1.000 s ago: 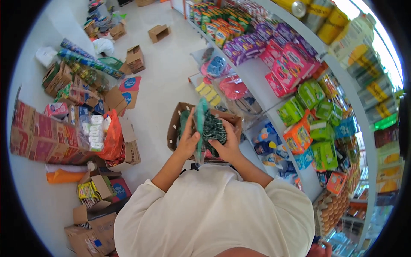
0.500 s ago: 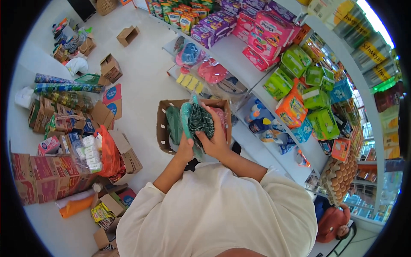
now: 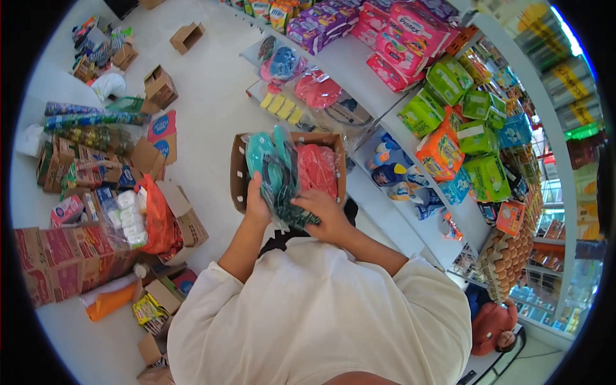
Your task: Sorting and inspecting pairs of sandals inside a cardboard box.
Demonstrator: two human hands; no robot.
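A pair of green flip-flops [image 3: 262, 157] in clear plastic is tilted over the open cardboard box [image 3: 239, 186], one sole lighter, the other side dark and patterned. My left hand [image 3: 257, 204] grips the pair along its left edge, thumb on top. My right hand [image 3: 323, 213] is closed on the dark patterned end nearest my body. Beside them, in the right half of the box, lies a red pair of flip-flops [image 3: 317, 168], also wrapped in plastic. The green pair hides the left part of the box's inside.
To the right, a white shelf [image 3: 378, 96] carries pink packs [image 3: 405, 45], green packs [image 3: 449, 80] and bottles. Bagged flip-flops [image 3: 282, 63] and yellow blocks [image 3: 281, 109] sit on its lower level. Cartons [image 3: 77, 256] and a red bag [image 3: 157, 218] crowd the left. A person [image 3: 494, 328] is at lower right.
The green flip-flops have turned from edge-on to flatter, showing a broad light green sole. My hands have moved lower and farther apart, and the red pair is now more exposed.
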